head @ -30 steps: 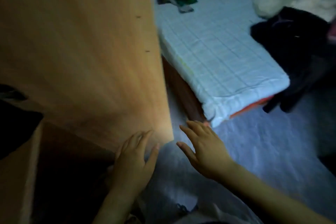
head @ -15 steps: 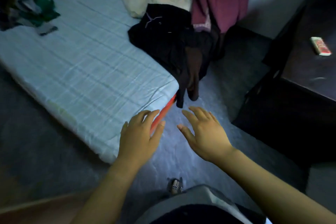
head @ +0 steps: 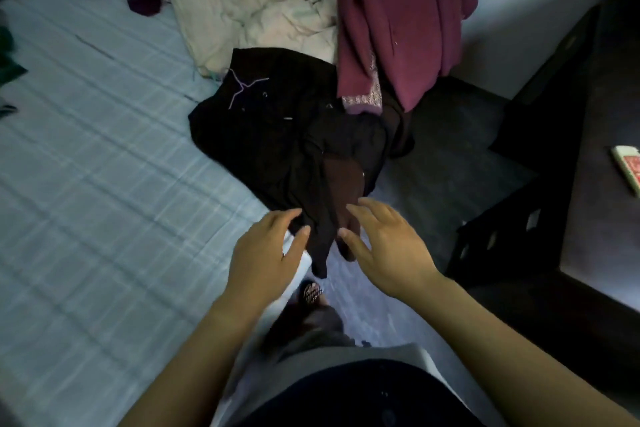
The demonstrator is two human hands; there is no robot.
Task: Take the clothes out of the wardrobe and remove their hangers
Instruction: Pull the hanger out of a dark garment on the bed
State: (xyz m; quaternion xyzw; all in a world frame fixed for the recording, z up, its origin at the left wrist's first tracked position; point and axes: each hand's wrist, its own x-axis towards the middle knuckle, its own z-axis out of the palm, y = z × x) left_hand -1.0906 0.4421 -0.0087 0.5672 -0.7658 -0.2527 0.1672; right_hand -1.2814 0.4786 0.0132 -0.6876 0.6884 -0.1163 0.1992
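A black garment (head: 277,135) is seen heaped at the bed's (head: 104,184) near corner, its hem draped over the edge, a pale hanger (head: 242,88) showing on it. Both hands, left (head: 266,253) and right (head: 388,250), are spread open beside the hem, nothing gripped. The garment could be dragged off the edge if only the hem is pulled

striped mattress (head: 104,166), dark table (head: 602,184), phone (head: 628,172)
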